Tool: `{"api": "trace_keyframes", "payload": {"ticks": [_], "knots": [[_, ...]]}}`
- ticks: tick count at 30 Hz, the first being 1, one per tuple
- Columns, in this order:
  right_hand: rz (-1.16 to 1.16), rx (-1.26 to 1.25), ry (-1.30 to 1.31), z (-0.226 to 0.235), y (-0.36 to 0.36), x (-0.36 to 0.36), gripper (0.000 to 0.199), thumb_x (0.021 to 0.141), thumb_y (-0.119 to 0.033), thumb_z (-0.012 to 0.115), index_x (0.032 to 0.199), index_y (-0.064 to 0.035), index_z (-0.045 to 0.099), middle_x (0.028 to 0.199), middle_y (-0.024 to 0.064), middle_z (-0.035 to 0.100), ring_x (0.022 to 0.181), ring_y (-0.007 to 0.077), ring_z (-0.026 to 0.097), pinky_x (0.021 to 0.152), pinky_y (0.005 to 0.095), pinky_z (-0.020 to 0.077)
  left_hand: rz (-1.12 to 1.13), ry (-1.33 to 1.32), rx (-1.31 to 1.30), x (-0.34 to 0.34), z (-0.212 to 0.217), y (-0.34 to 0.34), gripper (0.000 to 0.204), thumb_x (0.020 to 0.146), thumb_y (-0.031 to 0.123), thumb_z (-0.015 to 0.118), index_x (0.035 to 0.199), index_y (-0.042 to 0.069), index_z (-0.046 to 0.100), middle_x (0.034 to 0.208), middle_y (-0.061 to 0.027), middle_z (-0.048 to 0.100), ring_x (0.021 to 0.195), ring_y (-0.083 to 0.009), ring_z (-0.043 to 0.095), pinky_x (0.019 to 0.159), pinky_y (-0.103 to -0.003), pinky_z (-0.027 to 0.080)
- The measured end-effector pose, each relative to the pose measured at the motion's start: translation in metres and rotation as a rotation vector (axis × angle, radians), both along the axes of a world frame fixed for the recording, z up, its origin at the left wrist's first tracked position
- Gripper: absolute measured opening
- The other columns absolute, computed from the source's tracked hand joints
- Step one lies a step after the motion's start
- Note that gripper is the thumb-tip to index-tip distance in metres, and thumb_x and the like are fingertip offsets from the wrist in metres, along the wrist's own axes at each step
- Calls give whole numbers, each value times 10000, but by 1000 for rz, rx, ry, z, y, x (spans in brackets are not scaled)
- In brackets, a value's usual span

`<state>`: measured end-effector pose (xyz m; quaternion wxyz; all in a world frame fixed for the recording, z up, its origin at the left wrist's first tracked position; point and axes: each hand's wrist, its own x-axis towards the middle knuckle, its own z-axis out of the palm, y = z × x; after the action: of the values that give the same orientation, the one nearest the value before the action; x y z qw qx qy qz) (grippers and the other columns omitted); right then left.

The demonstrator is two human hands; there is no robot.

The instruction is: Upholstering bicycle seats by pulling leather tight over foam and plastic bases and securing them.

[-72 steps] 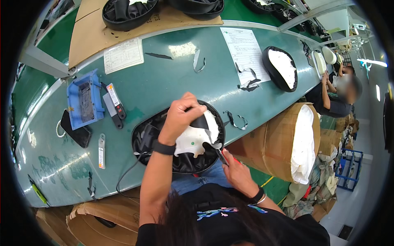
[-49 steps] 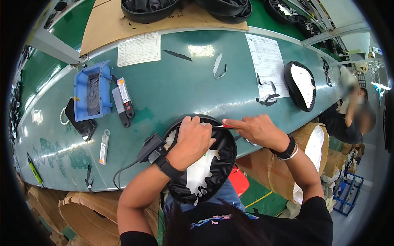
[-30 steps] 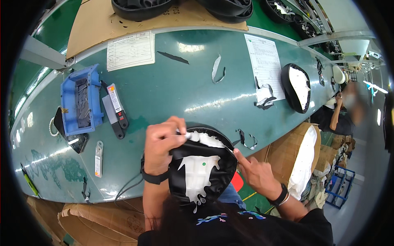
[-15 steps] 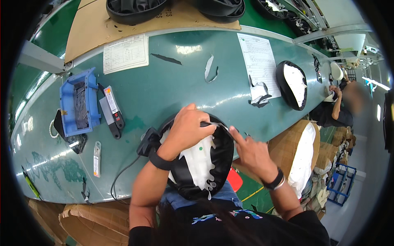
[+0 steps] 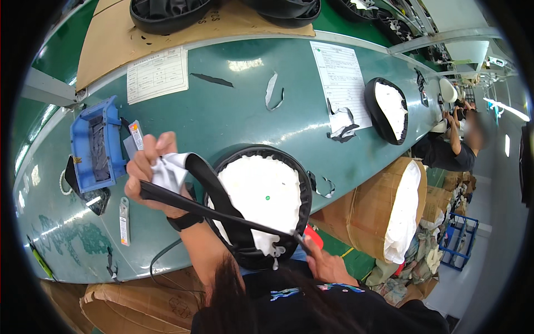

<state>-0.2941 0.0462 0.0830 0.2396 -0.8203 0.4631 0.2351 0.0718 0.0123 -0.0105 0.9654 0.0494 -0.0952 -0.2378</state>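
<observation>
A round cushion (image 5: 261, 183) with a gathered black rim and a white underside lies at the table's near edge, against my body. My left hand (image 5: 153, 175) is closed on a long black strip (image 5: 217, 209) with a white backing, pulled up and left of the cushion. The strip still runs to the cushion's near right rim. There, my right hand (image 5: 331, 267) grips a slim knife (image 5: 301, 239); only a bit of its metal shows, at the strip's end.
Left stands a blue bin (image 5: 78, 150) of dark scraps, near a utility knife (image 5: 124, 222). Another black-and-white cushion (image 5: 392, 111) lies on the right, by a paper sheet (image 5: 339, 72). A large cardboard box (image 5: 356, 211) stands beside the table. A co-worker (image 5: 453, 142) sits far right.
My left hand has moved left from the cushion, pulling the black strip off its rim and baring the white underside. My right hand has come down from the far right rim to the near rim.
</observation>
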Motion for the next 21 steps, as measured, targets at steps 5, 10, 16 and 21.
{"api": "trace_keyframes", "payload": {"ticks": [5,10,16,21], "knots": [[-160,-113,-610,-29,-37,-12,713,885,-291,632,1455,-74,264,1156,280,586,921,448,648,772,454,547,-34,-519,1212,2,-4,44,265,753,110,616,1010,57,580,925,-61,507,876,-156,452,805,-324,398],[-200,-126,-749,-89,-97,47,823,836,-267,694,1444,-3,207,1300,283,482,1188,406,524,1005,415,418,-248,-849,1430,-39,-7,52,340,843,160,650,1153,36,585,1055,-100,649,948,-198,597,873,-298,447],[205,227,-722,-70,-154,125,827,792,-305,726,1444,-109,256,1310,214,517,1111,407,563,907,421,467,57,-1249,1920,-79,37,138,184,809,205,704,902,57,646,924,-109,659,904,-313,596,792,-417,455],[336,234,-743,-77,-134,147,688,877,-333,658,1430,-118,310,1291,204,538,1022,400,602,890,420,473,-208,-1290,1565,-182,28,83,270,791,228,729,972,42,653,914,-106,643,842,-267,573,813,-405,410]]}}
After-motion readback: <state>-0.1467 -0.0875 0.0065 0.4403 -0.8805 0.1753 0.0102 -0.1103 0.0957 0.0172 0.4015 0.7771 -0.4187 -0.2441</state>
